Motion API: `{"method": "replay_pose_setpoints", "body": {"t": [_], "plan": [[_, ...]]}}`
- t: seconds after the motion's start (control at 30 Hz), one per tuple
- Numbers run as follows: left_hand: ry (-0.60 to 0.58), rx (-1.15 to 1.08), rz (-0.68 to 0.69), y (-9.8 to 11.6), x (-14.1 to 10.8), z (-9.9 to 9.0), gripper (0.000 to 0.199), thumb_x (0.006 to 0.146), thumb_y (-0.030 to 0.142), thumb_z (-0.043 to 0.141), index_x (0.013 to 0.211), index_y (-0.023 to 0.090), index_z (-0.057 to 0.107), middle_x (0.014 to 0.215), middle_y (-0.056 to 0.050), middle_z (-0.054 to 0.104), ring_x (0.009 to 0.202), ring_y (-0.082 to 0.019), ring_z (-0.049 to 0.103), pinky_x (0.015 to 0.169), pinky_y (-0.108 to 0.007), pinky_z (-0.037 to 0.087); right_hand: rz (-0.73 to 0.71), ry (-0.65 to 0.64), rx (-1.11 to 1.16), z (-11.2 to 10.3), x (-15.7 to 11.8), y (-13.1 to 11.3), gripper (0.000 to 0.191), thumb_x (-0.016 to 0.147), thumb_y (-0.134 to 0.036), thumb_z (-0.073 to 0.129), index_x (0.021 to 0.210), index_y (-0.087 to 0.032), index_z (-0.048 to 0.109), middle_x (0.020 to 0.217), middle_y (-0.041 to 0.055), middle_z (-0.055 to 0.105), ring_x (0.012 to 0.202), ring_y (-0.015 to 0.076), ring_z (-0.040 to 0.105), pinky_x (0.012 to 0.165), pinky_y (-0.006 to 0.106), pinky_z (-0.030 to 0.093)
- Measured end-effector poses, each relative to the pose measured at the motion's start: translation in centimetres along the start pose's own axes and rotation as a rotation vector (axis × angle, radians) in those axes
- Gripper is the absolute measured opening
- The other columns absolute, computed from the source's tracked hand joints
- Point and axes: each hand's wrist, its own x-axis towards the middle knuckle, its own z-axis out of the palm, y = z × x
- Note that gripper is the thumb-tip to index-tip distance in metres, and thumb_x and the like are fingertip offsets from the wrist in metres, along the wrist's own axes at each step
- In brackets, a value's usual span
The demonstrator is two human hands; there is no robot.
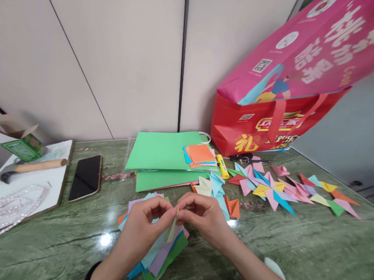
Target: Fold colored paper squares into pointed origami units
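Both hands meet low in the middle of the head view, pinching a small piece of pale yellow folded paper (pixel 172 233). My left hand (pixel 145 226) holds it from the left with thumb and index finger. From the right, the fingertips of my right hand (pixel 204 217) press on its upper end, so both hands are closed. Beneath them lies a loose pile of coloured paper sheets (pixel 160 261) in green, purple and blue. Just beyond my right hand sit a cream folded paper piece (pixel 203 186) and an orange one (pixel 232 208).
Green paper packs (pixel 167 151) lie behind, topped by small orange squares (pixel 200 154); a yellow glue stick (pixel 222 166) is alongside. Many folded pieces (pixel 272 189) spread right, before a red bag (pixel 251 127). At left are a phone (pixel 86 178), hammer (pixel 41 166) and bead strings (pixel 11 207).
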Motion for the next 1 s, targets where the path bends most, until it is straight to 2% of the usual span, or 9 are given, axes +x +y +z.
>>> {"method": "replay_pose_setpoints", "body": {"t": [0.2,0.37,0.47,0.67,0.83,1.0], "plan": [[0.023,0.041,0.019,-0.09,-0.16,-0.05,0.017,0.073,0.028,0.057,0.061,0.015,0.059,0.058,0.0,0.058,0.056,-0.013,0.051,0.054,-0.022,0.041,0.012,-0.007,-0.013,0.03,-0.01,0.02,0.008,0.066,-0.022,0.072,0.068,-0.017,0.066,0.066,-0.0016,0.06,0.054,0.0085,0.058,0.053,0.02,0.049],[-0.066,-0.097,-0.054,-0.32,0.14,-0.36,0.013,0.071,0.028,0.061,0.071,0.015,0.06,0.064,-0.001,0.061,0.06,-0.013,0.055,0.056,-0.022,0.044,0.038,0.004,-0.074,-0.42,0.17,-0.05,0.011,0.069,-0.025,0.069,0.07,-0.016,0.063,0.066,-0.0015,0.059,0.056,0.0089,0.057,0.055,0.021,0.048],[-0.103,-0.119,-0.08,-0.27,0.25,-0.32,0.014,0.071,0.028,0.062,0.068,0.015,0.061,0.062,0.0,0.059,0.057,-0.012,0.053,0.054,-0.021,0.043,0.002,0.049,-0.147,-0.73,0.27,-0.16,0.01,0.07,-0.024,0.067,0.071,-0.016,0.061,0.067,-0.0009,0.059,0.059,0.0094,0.055,0.056,0.021,0.046],[-0.007,-0.052,-0.057,-0.01,0.07,-0.02,0.012,0.067,0.024,0.062,0.06,0.014,0.062,0.058,-0.001,0.06,0.055,-0.013,0.053,0.052,-0.022,0.042,-0.034,0.051,-0.174,-0.61,0.22,-0.05,0.01,0.072,-0.025,0.064,0.07,-0.017,0.058,0.068,0.0002,0.058,0.063,0.0109,0.053,0.059,0.023,0.044],[-0.011,-0.082,-0.071,-0.1,0.05,0.0,0.009,0.065,0.022,0.062,0.06,0.014,0.064,0.057,-0.001,0.061,0.054,-0.013,0.054,0.051,-0.022,0.043,-0.04,0.056,-0.18,-0.34,0.09,0.11,0.015,0.07,-0.029,0.067,0.08,-0.019,0.064,0.068,0.0002,0.059,0.063,0.012,0.053,0.056,0.023,0.045],[-0.013,-0.1,-0.107,0.21,0.04,-0.07,0.009,0.065,0.023,0.063,0.061,0.015,0.065,0.059,-0.002,0.064,0.055,-0.014,0.057,0.052,-0.022,0.044,-0.045,0.107,-0.212,-0.29,0.15,-0.07,0.011,0.068,-0.028,0.069,0.071,-0.018,0.066,0.067,0.0006,0.063,0.06,0.012,0.055,0.053,0.022,0.045]]}}
